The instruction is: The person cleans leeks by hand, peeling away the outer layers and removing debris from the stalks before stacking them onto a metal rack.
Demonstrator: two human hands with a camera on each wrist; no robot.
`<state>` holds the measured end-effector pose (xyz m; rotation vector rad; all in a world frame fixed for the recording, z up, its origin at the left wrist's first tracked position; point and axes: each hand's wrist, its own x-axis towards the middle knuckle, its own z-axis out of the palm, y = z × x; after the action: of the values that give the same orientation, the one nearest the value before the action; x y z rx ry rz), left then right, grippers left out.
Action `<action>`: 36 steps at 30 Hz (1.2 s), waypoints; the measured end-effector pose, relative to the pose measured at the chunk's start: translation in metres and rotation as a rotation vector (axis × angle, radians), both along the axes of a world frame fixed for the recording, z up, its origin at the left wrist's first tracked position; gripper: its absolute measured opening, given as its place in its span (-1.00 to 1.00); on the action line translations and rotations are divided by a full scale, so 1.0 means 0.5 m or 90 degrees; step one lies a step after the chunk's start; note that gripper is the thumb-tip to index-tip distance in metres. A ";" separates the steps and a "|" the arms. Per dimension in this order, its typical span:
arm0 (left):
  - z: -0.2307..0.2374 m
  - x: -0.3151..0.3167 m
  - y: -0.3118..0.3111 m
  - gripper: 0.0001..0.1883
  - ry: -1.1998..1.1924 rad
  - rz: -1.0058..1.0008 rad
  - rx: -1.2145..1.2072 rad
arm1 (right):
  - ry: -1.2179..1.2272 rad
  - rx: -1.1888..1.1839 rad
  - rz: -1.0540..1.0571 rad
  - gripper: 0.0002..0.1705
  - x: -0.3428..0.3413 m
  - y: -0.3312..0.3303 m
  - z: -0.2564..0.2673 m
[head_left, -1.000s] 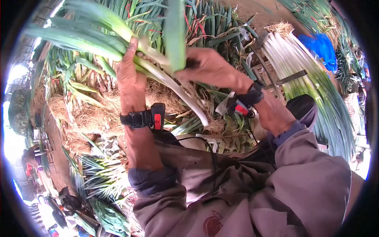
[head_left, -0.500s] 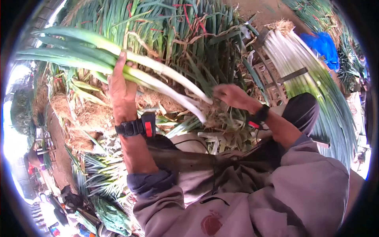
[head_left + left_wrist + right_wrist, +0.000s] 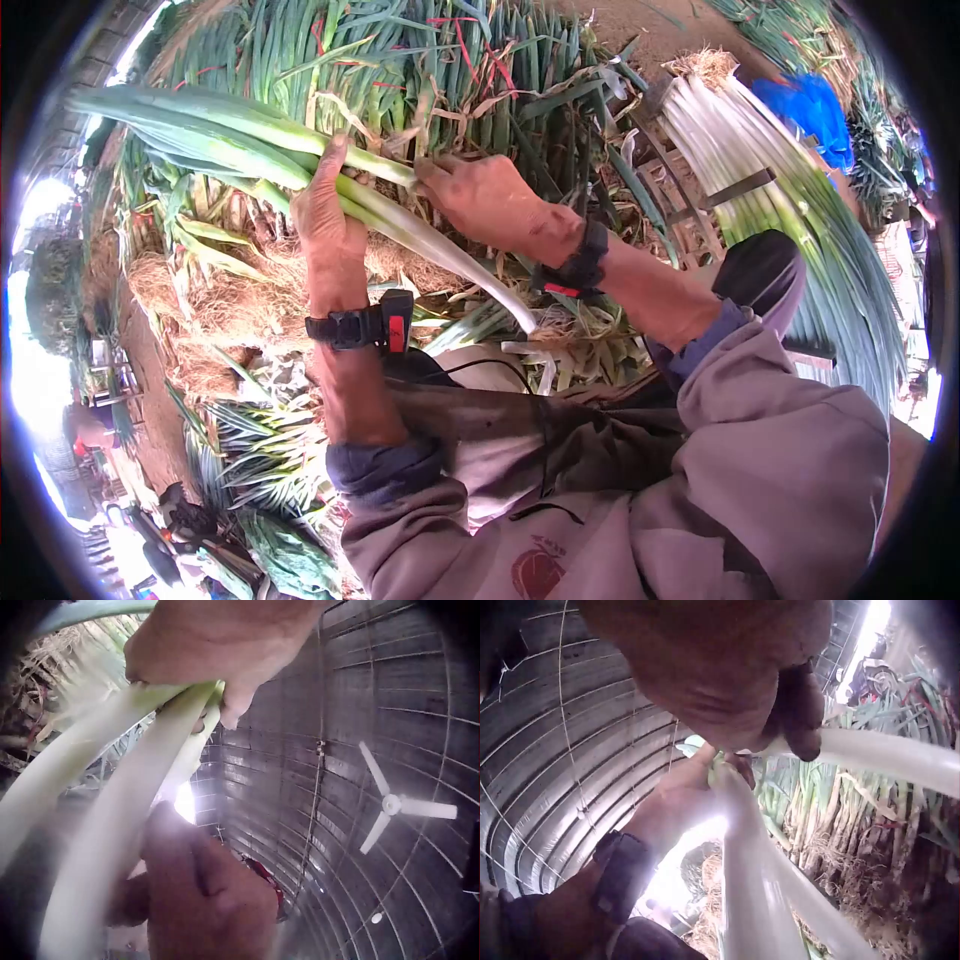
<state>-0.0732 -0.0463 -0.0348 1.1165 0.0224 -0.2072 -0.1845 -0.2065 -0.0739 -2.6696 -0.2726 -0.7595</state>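
Observation:
My left hand (image 3: 330, 225) holds several leeks (image 3: 440, 245) together where the white shanks turn green, thumb over the top. Their leaves (image 3: 190, 125) fan out to the upper left, and the white ends slope down to the right. My right hand (image 3: 495, 200) reaches across and pinches one upper shank just right of the left hand. In the right wrist view, my right hand (image 3: 727, 682) has its fingers curled at a white leek shank (image 3: 885, 754). More shanks (image 3: 112, 825) run past both hands, blurred, in the left wrist view.
Rows of unpeeled leeks (image 3: 480, 80) with red ties lie ahead, and dry roots (image 3: 220, 310) spread at the left. A stack of clean white leeks (image 3: 745, 150) rests on a rack at the right, beside a blue plastic bag (image 3: 810, 115). Leaf scraps lie near my legs.
A broad green leaf by my right hand is gone from there. That hand moved down to the root end, then back up to pinch an upper shank. My left hand keeps its hold.

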 end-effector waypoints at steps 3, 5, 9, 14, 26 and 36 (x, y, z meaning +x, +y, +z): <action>-0.001 -0.004 -0.005 -0.51 -0.005 0.030 0.037 | 0.048 -0.002 0.007 -0.67 -0.006 0.007 0.005; -0.001 -0.002 -0.008 -0.51 -0.014 0.034 0.035 | 0.095 -0.019 0.012 -0.66 -0.010 0.015 0.007; 0.001 -0.008 -0.015 -0.50 -0.043 0.047 0.031 | 0.070 -0.102 -0.073 -0.69 -0.004 0.032 0.003; 0.010 -0.015 -0.006 -0.59 -0.016 0.067 0.030 | 0.059 0.063 -0.023 -0.76 0.010 0.022 -0.012; 0.008 -0.017 -0.004 -0.61 -0.018 0.047 0.060 | 0.152 0.196 -0.027 -0.71 0.007 0.001 0.006; 0.023 -0.032 -0.008 -0.38 -0.111 -0.104 -0.037 | 0.278 0.723 0.137 -0.57 -0.019 -0.022 0.071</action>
<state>-0.0892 -0.0503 -0.0234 1.0758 -0.2288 -0.2537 -0.1942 -0.2173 -0.0385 -1.6098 0.0116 -0.1318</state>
